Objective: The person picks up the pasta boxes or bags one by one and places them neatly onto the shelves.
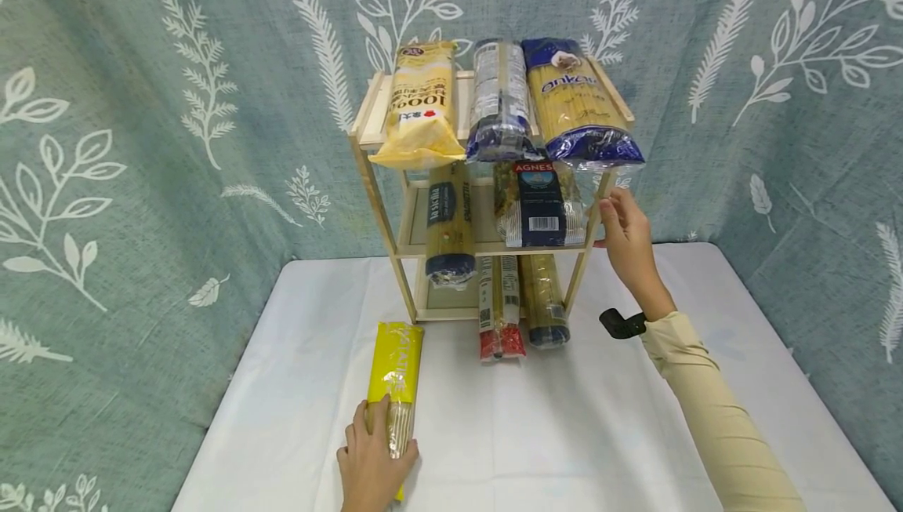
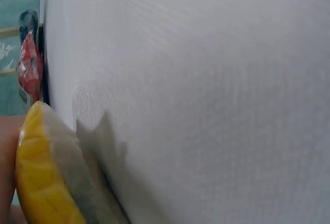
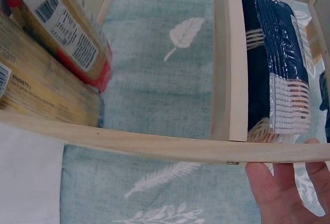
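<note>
My left hand (image 1: 371, 461) grips the lower part of a yellow pasta packet (image 1: 395, 375) on the table, fingers across its top and thumb along its right side. In the left wrist view the packet's yellow end (image 2: 44, 167) shows, with a shadow on the cloth beside it. My right hand (image 1: 628, 241) holds the front right upright of a wooden shelf rack (image 1: 580, 281) at the middle tier. The right wrist view shows fingertips (image 3: 263, 177) against that post, near a dark-blue-labelled Agnesi pasta bag (image 3: 289, 79) on the middle shelf.
On the top tier lie a yellow noodle packet (image 1: 421, 104), a blue-and-clear packet (image 1: 499, 100) and an Ankara pasta packet (image 1: 582, 104). A La Sicilia spaghetti packet (image 1: 450, 222) juts from the middle tier. Below are a red-ended packet (image 1: 502, 339) and a blue-ended one (image 1: 546, 300).
</note>
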`<state>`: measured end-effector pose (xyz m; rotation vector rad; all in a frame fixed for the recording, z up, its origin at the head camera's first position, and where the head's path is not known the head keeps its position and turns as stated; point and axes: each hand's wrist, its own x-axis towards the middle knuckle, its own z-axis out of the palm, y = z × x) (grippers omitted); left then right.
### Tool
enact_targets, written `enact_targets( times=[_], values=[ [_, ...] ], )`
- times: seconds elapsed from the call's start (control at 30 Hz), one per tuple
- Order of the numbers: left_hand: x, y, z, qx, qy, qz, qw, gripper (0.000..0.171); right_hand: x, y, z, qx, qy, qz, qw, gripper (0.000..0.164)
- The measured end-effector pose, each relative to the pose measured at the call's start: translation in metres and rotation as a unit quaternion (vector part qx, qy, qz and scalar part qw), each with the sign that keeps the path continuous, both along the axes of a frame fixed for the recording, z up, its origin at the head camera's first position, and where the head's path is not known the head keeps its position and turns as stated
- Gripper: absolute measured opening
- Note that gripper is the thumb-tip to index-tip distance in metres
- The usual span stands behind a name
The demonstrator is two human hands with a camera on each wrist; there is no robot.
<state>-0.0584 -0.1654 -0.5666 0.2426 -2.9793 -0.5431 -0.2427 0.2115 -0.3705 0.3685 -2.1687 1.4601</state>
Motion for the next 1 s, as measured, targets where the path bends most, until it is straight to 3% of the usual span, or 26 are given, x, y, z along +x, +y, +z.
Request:
enact_targets(
  times=[0.23, 0.67, 1.0],
  values=[
    [-0.002, 0.003, 0.001, 0.041, 0.01, 0.016, 0.999, 0.074, 0.013, -0.006, 0.014, 0.0, 0.001, 0.002, 1.0, 0.032],
    [0.0, 0.002, 0.001, 0.12, 0.07, 0.031, 0.9898, 0.063, 0.011, -0.007, 0.013, 0.0, -0.001, 0.003, 1.0, 0.032],
    [0.009, 0.01, 0.004, 0.142, 0.093, 0.051, 0.9842, 0.06, 0.012, -0.005, 0.014, 0.002, 0.0, 0.001, 1.0, 0.032]
  ],
)
